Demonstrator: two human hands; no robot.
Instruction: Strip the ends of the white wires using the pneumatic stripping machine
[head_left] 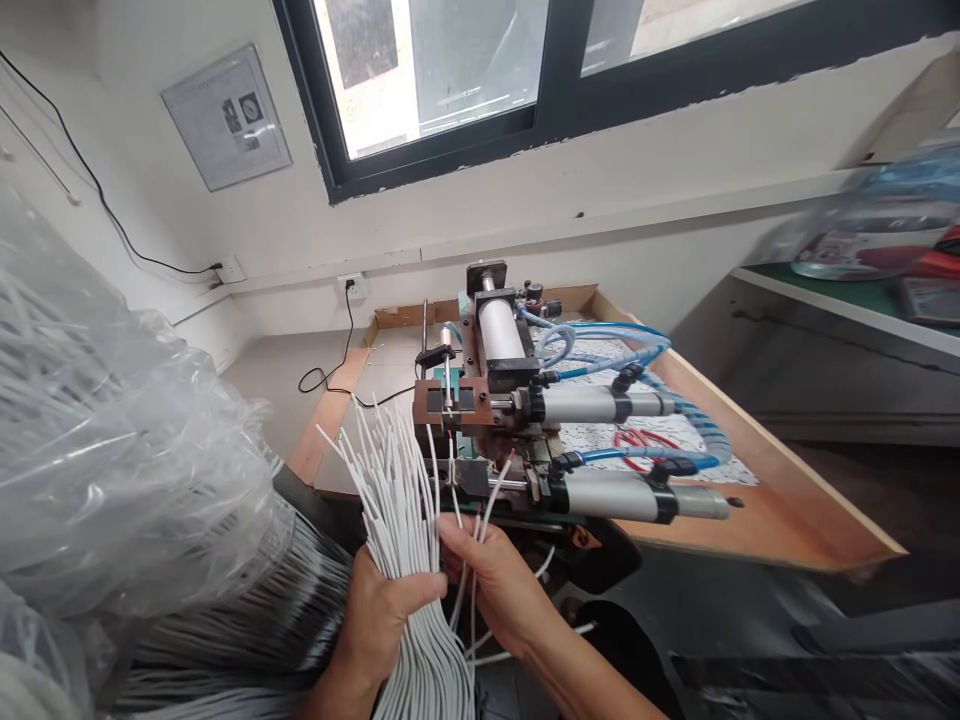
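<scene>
A thick bundle of white wires (401,500) fans upward from the left hand (382,615), whose fingers wrap fully around it, thumb across the front. Just beside it, the right hand (495,580) pinches a few separate wires (480,515) between thumb and fingertips, their ends reaching toward a pneumatic machine (517,420) at the near edge of a wooden tray (787,500). Red scissors (645,445) lie on the tray behind the machine. A clear plastic bag (112,450) of more wires bulges at left.
</scene>
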